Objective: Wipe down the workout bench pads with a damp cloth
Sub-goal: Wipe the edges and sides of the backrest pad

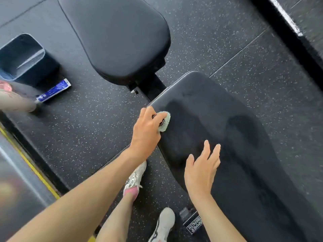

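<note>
The black bench has two pads. The long back pad (236,137) runs from centre to lower right and shows darker damp streaks. The seat pad (118,37) lies at the top centre, across a gap with the frame joint. My left hand (146,133) is closed on a pale green cloth (164,121) and presses it on the near left corner of the long pad. My right hand (201,170) hovers flat over the pad's near edge, fingers spread, holding nothing.
A dark blue bin (24,58) stands on the speckled rubber floor at the left, with a blue-and-white tube (54,91) lying beside it. My two feet in white shoes (136,179) stand beside the bench. A yellow floor line (35,168) runs along the lower left.
</note>
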Motion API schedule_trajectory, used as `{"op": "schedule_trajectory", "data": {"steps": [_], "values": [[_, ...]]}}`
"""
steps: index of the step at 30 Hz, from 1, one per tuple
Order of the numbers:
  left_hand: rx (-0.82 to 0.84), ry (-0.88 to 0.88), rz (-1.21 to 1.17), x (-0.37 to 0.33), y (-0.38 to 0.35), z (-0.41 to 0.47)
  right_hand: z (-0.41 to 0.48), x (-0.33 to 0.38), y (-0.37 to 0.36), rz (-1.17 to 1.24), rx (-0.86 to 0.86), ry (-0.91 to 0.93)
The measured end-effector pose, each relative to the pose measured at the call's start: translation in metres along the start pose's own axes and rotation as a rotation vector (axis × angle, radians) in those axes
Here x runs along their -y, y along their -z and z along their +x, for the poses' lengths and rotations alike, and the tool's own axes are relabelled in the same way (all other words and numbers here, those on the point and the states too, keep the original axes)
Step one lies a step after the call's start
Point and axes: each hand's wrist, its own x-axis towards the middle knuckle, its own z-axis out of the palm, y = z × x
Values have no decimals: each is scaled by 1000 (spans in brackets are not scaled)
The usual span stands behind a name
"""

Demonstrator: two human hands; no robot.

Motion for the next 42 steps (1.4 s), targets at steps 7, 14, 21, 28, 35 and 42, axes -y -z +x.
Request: {"op": "schedule_trajectory", "data": {"steps": [7, 14, 21, 28, 35, 42], "values": [[-4, -235, 18, -2, -23, -88, -4, -16, -9, -84, -27, 215], [-251, 1027, -980, -13, -30, -117, -64, -73, -14, -88, -39, 530], [-3, 884, -1414, -9, -16, -174, -103, -80, -34, 201, 381, 487], [216, 759, -1327, 48, -16, -170, -69, -25, -88, 656, 611, 144], [253, 735, -1266, 118, -30, -163, -53, 2, -155, 696, 566, 206], [394, 587, -1097, 165, -22, -125, -17, 37, -202, 634, 435, 313]]}}
